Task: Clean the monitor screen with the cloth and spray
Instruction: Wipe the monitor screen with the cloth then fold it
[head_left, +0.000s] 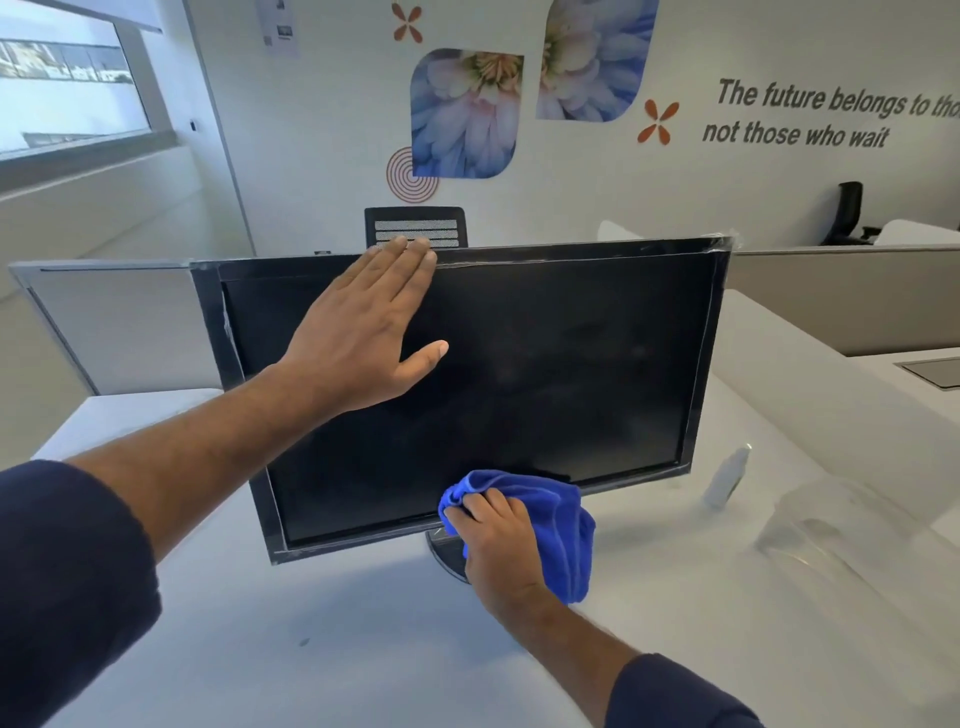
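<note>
A black monitor (571, 364) stands on a white desk, its dark screen facing me and tilted slightly. My left hand (363, 338) lies flat and open over the upper left of the screen, fingertips reaching the top bezel. My right hand (493, 540) grips a bunched blue cloth (556, 519) at the lower middle edge of the screen, just above the round stand. A small pale spray bottle (727, 478) stands on the desk to the right of the monitor, apart from both hands.
The white desk (337, 649) stretches toward me. Crumpled clear plastic (831, 525) lies at the right. A grey partition (119, 322) runs behind the monitor, with a black chair back (415, 226) beyond it. A further desk stands at the far right.
</note>
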